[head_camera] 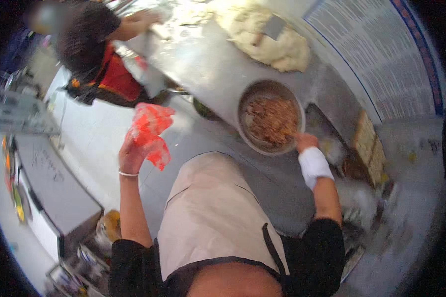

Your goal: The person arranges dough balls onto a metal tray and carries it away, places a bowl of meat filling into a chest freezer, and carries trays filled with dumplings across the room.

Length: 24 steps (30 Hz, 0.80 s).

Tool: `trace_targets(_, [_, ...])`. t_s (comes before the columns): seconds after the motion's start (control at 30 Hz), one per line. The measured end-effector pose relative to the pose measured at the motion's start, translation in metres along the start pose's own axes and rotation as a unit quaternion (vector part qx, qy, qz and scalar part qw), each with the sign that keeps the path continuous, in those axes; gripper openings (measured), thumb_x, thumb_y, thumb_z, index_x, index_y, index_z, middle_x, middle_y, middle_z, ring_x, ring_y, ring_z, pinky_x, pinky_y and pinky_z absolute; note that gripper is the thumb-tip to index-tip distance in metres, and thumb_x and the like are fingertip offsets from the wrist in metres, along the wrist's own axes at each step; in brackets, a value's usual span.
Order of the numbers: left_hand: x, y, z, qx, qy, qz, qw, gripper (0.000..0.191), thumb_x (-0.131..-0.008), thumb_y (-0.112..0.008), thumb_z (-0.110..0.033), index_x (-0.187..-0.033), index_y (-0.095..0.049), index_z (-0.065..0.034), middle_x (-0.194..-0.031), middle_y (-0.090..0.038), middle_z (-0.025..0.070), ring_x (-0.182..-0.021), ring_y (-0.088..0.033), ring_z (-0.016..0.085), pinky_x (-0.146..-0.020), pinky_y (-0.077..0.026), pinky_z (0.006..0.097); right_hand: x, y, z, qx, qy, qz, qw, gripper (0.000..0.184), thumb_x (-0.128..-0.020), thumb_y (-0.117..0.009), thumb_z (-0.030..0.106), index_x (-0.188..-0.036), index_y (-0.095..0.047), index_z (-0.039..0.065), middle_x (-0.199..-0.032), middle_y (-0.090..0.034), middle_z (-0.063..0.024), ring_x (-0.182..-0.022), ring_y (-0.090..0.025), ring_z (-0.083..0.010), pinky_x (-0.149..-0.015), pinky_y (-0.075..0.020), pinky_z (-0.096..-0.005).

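My left hand (131, 153) is closed around a crumpled red plastic bag (152, 130), held out over the floor. On the right, my right hand (306, 142), with a white band around the wrist, grips the rim of a round metal bowl (245, 139). Reddish-brown minced filling (273, 118) lies in the bowl. The bowl is at the near edge of a metal worktable (204, 55). Farther up the table rests a large mass of pale dough (282, 55), with a dough scraper (273, 28) lying on it.
A co-worker in a dark shirt and red apron (119, 80) stands at the table's left side, one hand over it. A grey-topped cabinet (55, 178) is at the left. Stacked pale blocks (369, 148) stand at the right, below a large printed sheet (371, 55) on the wall.
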State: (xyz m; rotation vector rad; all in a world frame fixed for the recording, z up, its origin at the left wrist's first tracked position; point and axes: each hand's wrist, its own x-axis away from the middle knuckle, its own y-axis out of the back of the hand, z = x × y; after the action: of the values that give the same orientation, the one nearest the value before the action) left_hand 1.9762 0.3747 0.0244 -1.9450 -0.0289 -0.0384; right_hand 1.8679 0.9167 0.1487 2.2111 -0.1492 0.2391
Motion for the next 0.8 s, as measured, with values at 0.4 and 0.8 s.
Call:
trace_targets(0.4, [0.146, 0.04, 0.025, 0.146, -0.204, -0.072, 0.965, 0.037, -0.09, -0.033, -0.02, -0.112, -0.048, 0.0059, -0.114, -0.053, 0.0172, -0.105, -0.051, 0.027, -0.094, -0.038, 0.0395, -0.026, 0.11, 0.189, -0.563, 0.36, 0.094, 0.738, 0.063, -0.07, -0.071, 0.022, -0.125, -0.042, 0.01, -0.127, -0.044, -0.0116, -0.112, -0.046, -0.0262, -0.087, -0.0404, -0.0425])
trace_targets(0.8, [0.326, 0.137, 0.127, 0.109, -0.389, -0.486, 0.775, 0.02, -0.081, -0.049, -0.019, -0.096, -0.053, -0.0059, -0.089, -0.057, 0.0075, -0.086, -0.056, 0.021, -0.076, -0.048, 0.0381, 0.043, 0.15, 0.503, -0.382, 0.646, 0.361, 0.553, 0.034, -0.078, -0.064, 0.016, -0.107, -0.055, 0.001, -0.097, -0.06, -0.0049, -0.083, -0.058, -0.0126, -0.072, -0.0465, -0.0255])
